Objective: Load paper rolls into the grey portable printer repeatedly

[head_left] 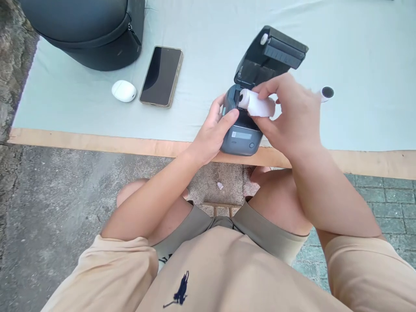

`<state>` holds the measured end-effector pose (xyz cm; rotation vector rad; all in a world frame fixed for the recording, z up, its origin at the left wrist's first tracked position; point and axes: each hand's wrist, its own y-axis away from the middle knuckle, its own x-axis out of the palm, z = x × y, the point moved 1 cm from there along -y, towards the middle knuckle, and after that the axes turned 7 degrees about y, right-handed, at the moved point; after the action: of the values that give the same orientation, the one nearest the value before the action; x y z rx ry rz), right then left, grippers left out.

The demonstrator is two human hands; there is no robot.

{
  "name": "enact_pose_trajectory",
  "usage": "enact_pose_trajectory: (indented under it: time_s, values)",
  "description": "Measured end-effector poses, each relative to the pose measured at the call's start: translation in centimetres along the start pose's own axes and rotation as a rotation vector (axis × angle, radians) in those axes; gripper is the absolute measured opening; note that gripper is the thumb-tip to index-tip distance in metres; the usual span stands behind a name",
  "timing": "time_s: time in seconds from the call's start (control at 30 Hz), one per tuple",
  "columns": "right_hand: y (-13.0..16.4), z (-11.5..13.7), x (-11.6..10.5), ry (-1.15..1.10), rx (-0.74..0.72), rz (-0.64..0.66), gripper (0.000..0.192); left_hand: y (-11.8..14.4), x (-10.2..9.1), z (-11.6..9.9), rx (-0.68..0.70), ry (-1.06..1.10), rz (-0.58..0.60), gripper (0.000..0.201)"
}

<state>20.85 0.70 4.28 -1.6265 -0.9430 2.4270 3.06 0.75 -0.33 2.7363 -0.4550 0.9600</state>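
A small dark grey portable printer (242, 141) stands at the table's front edge, its black lid (260, 60) swung up. My left hand (216, 130) wraps the printer's left side, the thumb on the rim of its open bay. Between the thumb and fingers of my right hand (292, 110) is a white paper roll (260, 103) with a dark core. The roll is tilted over the bay, its left end at the opening; whether it touches the inside is hard to tell. Behind my right hand lies a second white paper roll (326, 93), mostly hidden.
On the pale-covered table (208, 26) a smartphone (161, 76) lies left of the printer, with a white rounded case (124, 91) beside it. A black zippered bag (87, 34) occupies the back left. The wooden table edge (97, 141) runs across in front of my knees.
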Motion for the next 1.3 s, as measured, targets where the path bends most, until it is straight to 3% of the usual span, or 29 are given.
enact_pose_trajectory:
  time_s: [0.17,0.33,0.57,0.63,0.8,0.93,1.03,1.17,1.3]
  values:
    - [0.3,-0.3,0.1,0.026,-0.082,0.014,0.018,-0.5,-0.6,0.7,0.041,-0.01,0.042,0.048]
    - [1.1,1.0,-0.3,0.069,-0.124,-0.13,0.015,-1.2,-1.0,1.0,0.015,0.043,0.049,0.054]
    - [2.3,1.7,0.1,-0.126,-0.254,-0.133,0.01,-1.4,-1.6,0.8,0.019,0.076,0.031,0.069]
    - [2.4,0.9,0.0,-0.157,-0.165,-0.141,0.01,-1.4,-1.7,0.9,0.004,0.074,0.043,0.078]
    - [3.5,-0.7,1.2,-0.356,0.155,0.078,0.069,-1.3,-1.6,0.8,0.02,0.052,0.082,0.085]
    - [4.2,-0.6,2.0,-0.536,0.196,0.174,0.075,-1.1,-1.6,0.7,0.023,0.014,0.045,0.079]
    - [3.4,-0.9,1.4,-0.546,0.214,0.073,0.07,-1.0,-1.6,0.8,0.029,-0.022,0.067,0.08]
    - [1.0,-1.4,0.3,-0.545,0.119,-0.125,0.066,-1.1,-2.0,1.0,0.054,-0.094,0.157,0.087]
    - [-0.5,-1.2,0.4,-0.529,0.087,-0.223,0.041,-1.1,-2.2,1.0,0.026,-0.155,0.184,0.094]
